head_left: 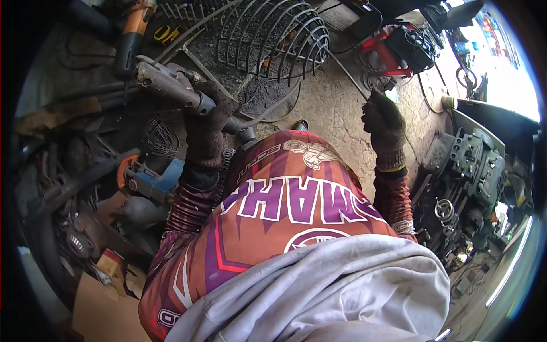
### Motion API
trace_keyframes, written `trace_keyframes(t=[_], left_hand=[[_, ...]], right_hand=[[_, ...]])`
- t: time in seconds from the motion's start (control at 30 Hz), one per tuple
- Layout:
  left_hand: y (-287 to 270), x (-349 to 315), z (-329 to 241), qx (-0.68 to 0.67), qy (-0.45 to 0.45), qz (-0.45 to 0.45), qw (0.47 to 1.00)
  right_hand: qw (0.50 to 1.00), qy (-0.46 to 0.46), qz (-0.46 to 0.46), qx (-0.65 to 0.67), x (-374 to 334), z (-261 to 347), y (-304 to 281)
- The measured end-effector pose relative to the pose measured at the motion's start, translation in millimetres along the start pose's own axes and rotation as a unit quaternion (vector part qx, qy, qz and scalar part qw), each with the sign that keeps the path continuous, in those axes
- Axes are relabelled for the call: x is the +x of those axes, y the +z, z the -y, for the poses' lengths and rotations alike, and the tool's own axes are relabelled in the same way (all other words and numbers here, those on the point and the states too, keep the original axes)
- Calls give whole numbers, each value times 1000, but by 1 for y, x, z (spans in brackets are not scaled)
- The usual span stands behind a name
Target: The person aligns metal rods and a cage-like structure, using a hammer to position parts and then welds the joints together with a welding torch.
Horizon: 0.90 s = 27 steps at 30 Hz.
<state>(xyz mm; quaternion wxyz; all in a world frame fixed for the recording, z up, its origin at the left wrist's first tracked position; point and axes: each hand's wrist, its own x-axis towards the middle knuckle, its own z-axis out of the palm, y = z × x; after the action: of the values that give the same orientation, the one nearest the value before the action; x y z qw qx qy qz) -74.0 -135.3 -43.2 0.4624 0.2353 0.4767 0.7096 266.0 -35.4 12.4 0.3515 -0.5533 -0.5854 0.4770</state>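
My left hand (206, 135), in a dark knitted work glove, is closed around the near end of a worn brown-grey metal piece (171, 85) with a rounded, vise-like body. Its exact kind I cannot make out, and some of the fingers are hidden. Off to the right, my right hand (386, 125) wears a similar glove and grips the end of a thin metal rod (348, 74). That rod slants up and left to the rim of a cage of curved metal bars (273, 43). Whether the rod is joined to the cage I cannot tell.
An orange and black power tool (134, 37) stands at upper left. Beyond the right hand is a red and black machine (390, 51) with cables. A green-grey machine with a handwheel (444, 210) is at right. Metal scrap and a blue clamp-like tool (154, 179) crowd the left.
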Motion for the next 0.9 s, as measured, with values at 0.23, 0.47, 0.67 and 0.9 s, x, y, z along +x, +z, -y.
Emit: trace_keyframes(t=[0.23,0.47,0.67,0.9], left_hand=[[2,11,6,9,-3,0,1000],[15,9,-3,5,14,37,999],[36,-6,-9,9,-18,2,1000],[44,-12,5,39,18,-14,999]], right_hand=[[1000,9,-12,13,-11,-8,8],[1000,0,7,-18,-3,-14,6],[999,3,36,-30,6,-18,-1],[997,-18,66,-24,10,-32,-8]])
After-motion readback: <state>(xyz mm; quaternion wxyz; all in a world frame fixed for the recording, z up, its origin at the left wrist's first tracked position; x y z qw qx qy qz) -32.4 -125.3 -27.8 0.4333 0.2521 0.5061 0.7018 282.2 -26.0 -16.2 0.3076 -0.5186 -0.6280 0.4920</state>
